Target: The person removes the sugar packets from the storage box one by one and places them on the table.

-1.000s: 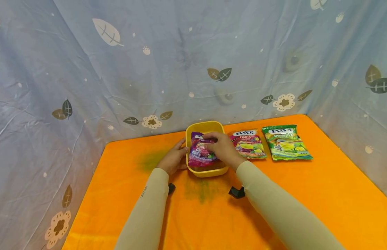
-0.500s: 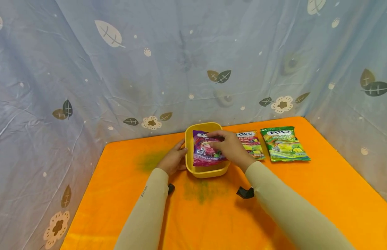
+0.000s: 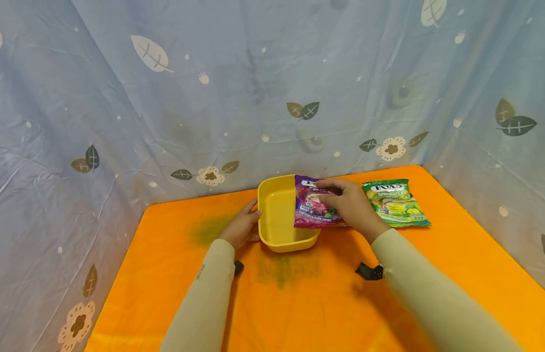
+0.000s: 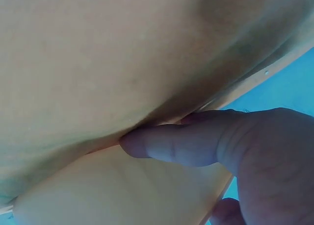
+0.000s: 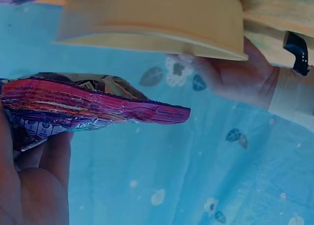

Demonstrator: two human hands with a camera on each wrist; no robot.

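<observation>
My right hand (image 3: 358,205) pinches a purple FOX'S candy packet (image 3: 312,203), thumb and fingers at its upper part. The packet is held up, overlapping the right rim of a yellow plastic container (image 3: 278,215) in the head view. From the right wrist, the packet (image 5: 98,105) appears edge-on, apart from the container (image 5: 157,19). My left hand (image 3: 241,225) holds the container's left side, the thumb (image 4: 171,141) at its rim. Nothing lies on the container's visible bottom. A green FOX'S Spring Tea packet (image 3: 395,203) lies right of my right hand.
The table has an orange cover (image 3: 298,308) with greenish stains. Behind and at both sides hangs a pale blue patterned curtain (image 3: 237,88). Black pieces show under both wrists, one a black mount (image 3: 369,271) at my right wrist.
My right hand has carried the purple packet rightward out from over the container. The red Fruits packet is now hidden behind it. My left hand stays at the container.
</observation>
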